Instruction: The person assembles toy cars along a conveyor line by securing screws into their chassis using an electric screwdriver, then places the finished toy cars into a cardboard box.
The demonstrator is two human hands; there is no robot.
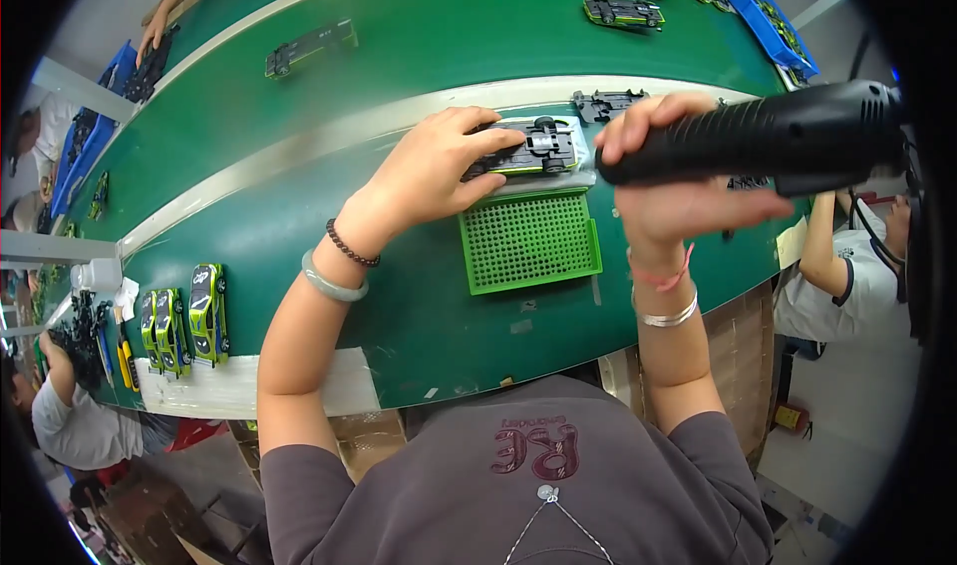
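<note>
An upside-down toy car [548, 148], its black underside and wheels facing up, rests on a pale block at the middle of the bench. My left hand [439, 161] is closed over its left end, fingers on top and thumb along the near side. Wrapped in my right hand [658, 196] is a black power screwdriver [758, 135], tilted sideways just right of the car. Its tip cannot be made out. A black car chassis [606, 105] lies behind the screwdriver. Directly in front of the car stands a green perforated tray [533, 286].
Finished-looking green toy cars [207, 314] stand at the left, by a yellow cutter [127, 358] and dark small parts [82, 336]. Beyond a white divider strip [249, 158] lie more upturned cars [623, 13]. A blue bin [763, 27] is far right. Other people work around.
</note>
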